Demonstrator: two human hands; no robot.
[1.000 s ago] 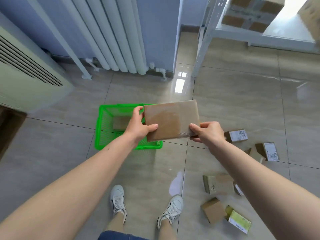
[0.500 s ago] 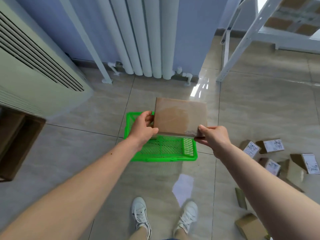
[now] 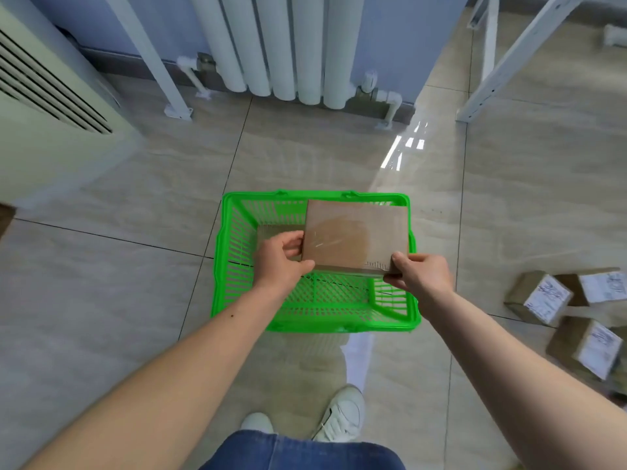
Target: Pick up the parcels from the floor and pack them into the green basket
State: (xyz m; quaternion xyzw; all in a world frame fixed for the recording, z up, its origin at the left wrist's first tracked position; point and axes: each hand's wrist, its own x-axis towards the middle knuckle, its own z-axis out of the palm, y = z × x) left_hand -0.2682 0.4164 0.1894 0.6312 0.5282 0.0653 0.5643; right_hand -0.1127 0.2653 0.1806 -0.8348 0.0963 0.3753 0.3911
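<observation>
**Flat parcel poised over the green basket**

Both hands are on it now! The left hand [image 3: 278,259] pinches the near-left corner of the flat brown parcel [image 3: 354,239], thumb on top, fingers curled around the left edge. The right hand [image 3: 419,274] clamps the near-right corner, thumb pressed on the upper face. So that is 2 hands, set apart at opposite ends of the parcel's near edge, both gripping.

The parcel hangs roughly level above the green basket [image 3: 234,212], over its far-right part, with the long axis running left to right, in line with the basket's own long side. It reaches away from the hands toward the radiator [image 3: 288,45], and its right edge sits nearly over the basket's right rim. Neither hand is clearly nearer; they share the load evenly.

Judging from this, the drop is straight down, and a small shift left looks wise so that right edge clears the rim. Something brownish appears to lie on the basket's bottom at the far left, half hidden.

More labelled parcels [image 3: 546,298] wait on the floor [image 3: 101,283] to the right, well apart from the basket.
</observation>
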